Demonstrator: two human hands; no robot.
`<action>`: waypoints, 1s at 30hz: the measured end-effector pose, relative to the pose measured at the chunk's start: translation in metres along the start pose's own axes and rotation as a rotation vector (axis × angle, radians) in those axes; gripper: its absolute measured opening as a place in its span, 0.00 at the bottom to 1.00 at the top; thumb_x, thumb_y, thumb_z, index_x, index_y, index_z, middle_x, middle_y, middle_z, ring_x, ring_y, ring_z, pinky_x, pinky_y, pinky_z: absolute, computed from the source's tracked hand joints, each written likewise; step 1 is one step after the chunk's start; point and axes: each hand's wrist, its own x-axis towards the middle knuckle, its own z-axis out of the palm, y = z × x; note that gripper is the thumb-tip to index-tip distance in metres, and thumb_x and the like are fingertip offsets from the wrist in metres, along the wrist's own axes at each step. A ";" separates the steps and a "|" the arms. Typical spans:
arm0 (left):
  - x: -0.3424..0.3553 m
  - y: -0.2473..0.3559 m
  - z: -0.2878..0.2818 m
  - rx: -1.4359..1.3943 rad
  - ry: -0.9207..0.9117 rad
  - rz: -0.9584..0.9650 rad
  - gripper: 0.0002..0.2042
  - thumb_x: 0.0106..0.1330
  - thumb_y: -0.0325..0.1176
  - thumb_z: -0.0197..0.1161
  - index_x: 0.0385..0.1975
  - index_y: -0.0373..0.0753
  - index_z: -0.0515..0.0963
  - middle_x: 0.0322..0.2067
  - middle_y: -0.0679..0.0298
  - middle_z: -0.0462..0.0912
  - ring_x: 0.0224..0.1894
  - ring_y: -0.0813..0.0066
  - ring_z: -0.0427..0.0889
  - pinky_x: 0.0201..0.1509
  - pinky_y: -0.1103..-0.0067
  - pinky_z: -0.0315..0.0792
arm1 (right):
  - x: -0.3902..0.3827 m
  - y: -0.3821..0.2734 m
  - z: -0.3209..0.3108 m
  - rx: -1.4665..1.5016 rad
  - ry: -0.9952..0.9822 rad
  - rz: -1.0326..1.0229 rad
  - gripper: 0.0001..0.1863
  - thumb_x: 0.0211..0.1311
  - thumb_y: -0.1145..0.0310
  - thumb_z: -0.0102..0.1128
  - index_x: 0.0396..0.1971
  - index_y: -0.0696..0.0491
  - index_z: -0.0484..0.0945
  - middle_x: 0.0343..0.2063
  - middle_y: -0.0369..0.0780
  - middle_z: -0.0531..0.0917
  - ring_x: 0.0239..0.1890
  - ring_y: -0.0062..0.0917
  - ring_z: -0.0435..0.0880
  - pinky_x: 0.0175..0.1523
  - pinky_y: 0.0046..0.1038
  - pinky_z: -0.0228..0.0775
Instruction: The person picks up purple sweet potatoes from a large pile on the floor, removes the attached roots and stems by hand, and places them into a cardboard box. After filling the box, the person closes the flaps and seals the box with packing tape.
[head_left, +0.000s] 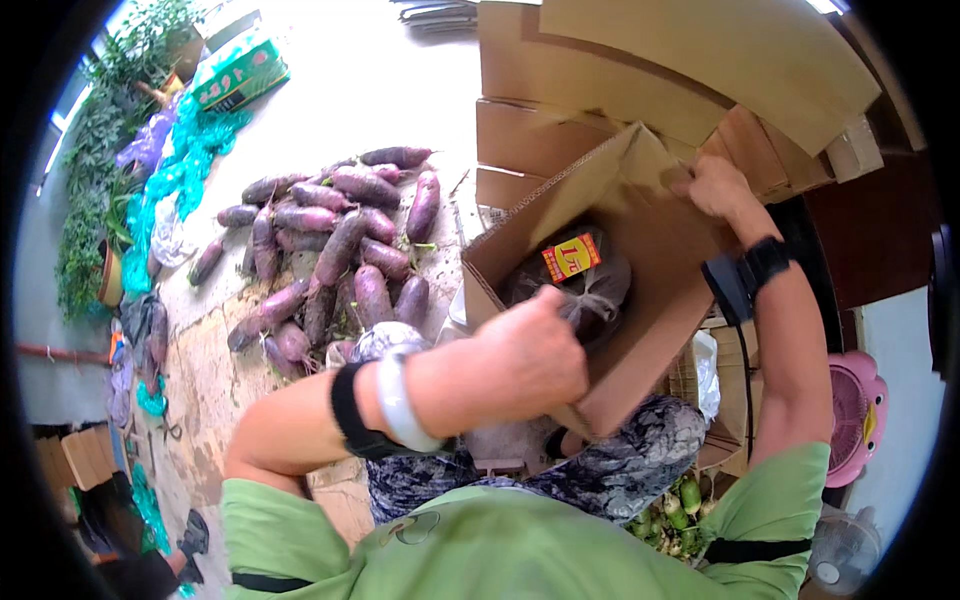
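A cardboard box [670, 345] stands tilted in front of me with its top uncovered. Inside lies a dark bundle in a clear plastic bag [600, 300], with a yellow and red label [572, 258] on it. My right hand [715, 187] grips the far right edge of the box. Closed like a fist, my left hand [535, 345] is at the near left wall, beside the bag. Its fingertips are hidden, so whether it holds the wall or the bag I cannot tell.
A pile of purple radishes [340, 240] lies on the floor to the left. Flattened cardboard [690, 60] leans at the far right. Green radishes [680, 510] are by my right side, near a pink basin [850, 415]. Plants [95, 190] and teal plastic bags [185, 170] line the left wall.
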 end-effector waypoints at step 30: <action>0.026 0.082 0.061 -0.493 1.347 -0.136 0.13 0.53 0.36 0.51 0.31 0.34 0.75 0.28 0.61 0.72 0.34 0.65 0.72 0.61 0.55 0.60 | 0.037 0.034 0.017 0.281 0.301 -0.276 0.07 0.56 0.74 0.57 0.34 0.58 0.71 0.23 0.38 0.75 0.28 0.19 0.72 0.36 0.23 0.67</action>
